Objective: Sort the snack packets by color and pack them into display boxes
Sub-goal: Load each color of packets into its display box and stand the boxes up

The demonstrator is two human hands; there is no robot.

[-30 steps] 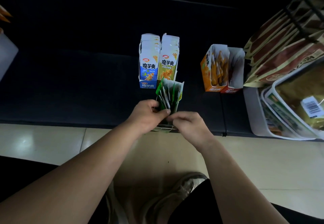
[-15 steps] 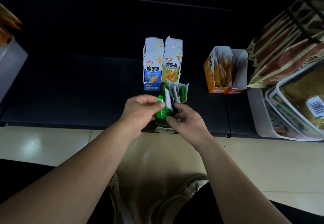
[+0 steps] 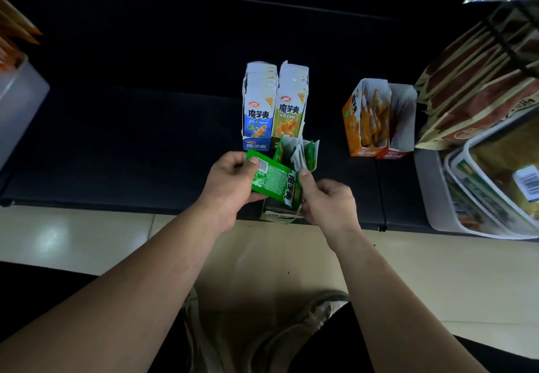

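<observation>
Left hand [image 3: 233,181] gripping green packet [image 3: 269,181] by its left end, right hand [image 3: 328,202] pinching the right end, packet held just above open green box [image 3: 281,215] at counter [image 3: 140,154] front edge, blue box [image 3: 258,117] behind.

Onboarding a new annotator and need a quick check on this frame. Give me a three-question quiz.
1. Multiple choice: the packet held in the left hand is A red, B green, C blue.
2. True or false: the blue box stands right of the orange box.
3. Fill in: the box against the orange box's right side is ___.
Key: 1 B, the green packet. 2 false, it stands to its left. 3 red, the red box.
</observation>
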